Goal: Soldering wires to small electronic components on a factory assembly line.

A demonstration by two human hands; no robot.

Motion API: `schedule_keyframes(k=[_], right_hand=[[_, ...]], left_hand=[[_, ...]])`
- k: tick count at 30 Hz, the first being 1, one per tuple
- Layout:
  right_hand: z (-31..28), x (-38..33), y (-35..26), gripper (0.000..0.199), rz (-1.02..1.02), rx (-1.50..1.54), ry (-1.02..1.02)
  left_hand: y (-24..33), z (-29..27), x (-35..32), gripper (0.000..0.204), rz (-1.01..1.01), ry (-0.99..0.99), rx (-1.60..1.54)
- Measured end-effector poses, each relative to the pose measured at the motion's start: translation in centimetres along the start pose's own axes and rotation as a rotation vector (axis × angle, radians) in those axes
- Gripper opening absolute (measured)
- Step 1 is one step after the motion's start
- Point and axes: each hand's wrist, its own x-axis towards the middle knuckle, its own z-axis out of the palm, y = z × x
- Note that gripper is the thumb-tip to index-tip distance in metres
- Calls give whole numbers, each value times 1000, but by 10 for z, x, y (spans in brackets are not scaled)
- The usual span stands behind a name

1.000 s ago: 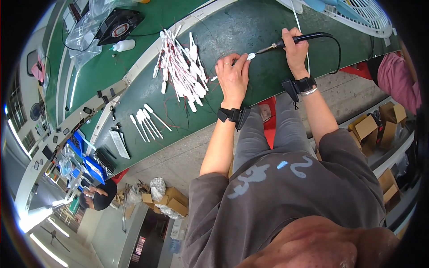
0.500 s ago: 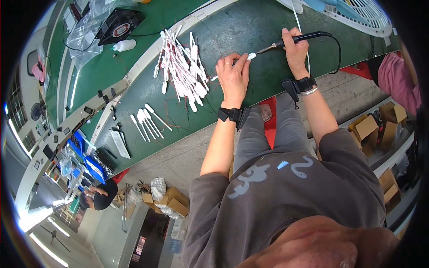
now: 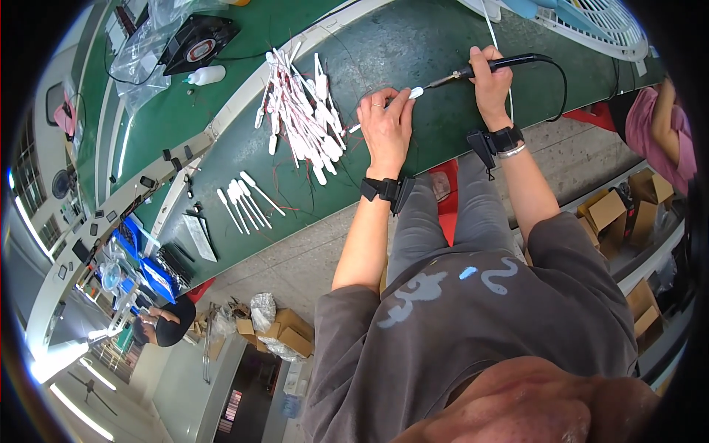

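Observation:
My left hand [image 3: 385, 127] rests on the green workbench and pinches a slim white stick-shaped piece [image 3: 416, 93] by its wide rounded end, which pokes out past the fingertips. In my right hand [image 3: 490, 87] is a soldering iron [image 3: 464, 73] with a black handle, its metal tip at or very near that end; I cannot tell whether they touch. Left of my left hand lies a large heap of similar white sticks [image 3: 304, 118] with thin red wires. Several more sticks [image 3: 244, 198] lie in a loose row nearer the bench's front edge.
A white and blue fan [image 3: 591, 29] stands at the far right. A black cooling fan [image 3: 199, 48] and a small white bottle [image 3: 206, 75] sit beyond the ledge at the far left. The iron's black cord [image 3: 565, 88] loops rightward. Another person's pink sleeve [image 3: 653, 133] shows at right.
My right hand and the soldering iron have shifted very slightly right. My left hand keeps its place. At the right edge, the other person's arm has moved into fuller view.

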Motion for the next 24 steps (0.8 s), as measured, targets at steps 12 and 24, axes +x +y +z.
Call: schedule_keyframes(k=[12, 24], right_hand=[[11, 0, -16, 19, 265, 426, 190], [5, 4, -3, 24, 191, 554, 60]], left_hand=[[2, -42, 4, 23, 59, 157, -18], [-71, -260, -32, 20, -505, 556, 128]])
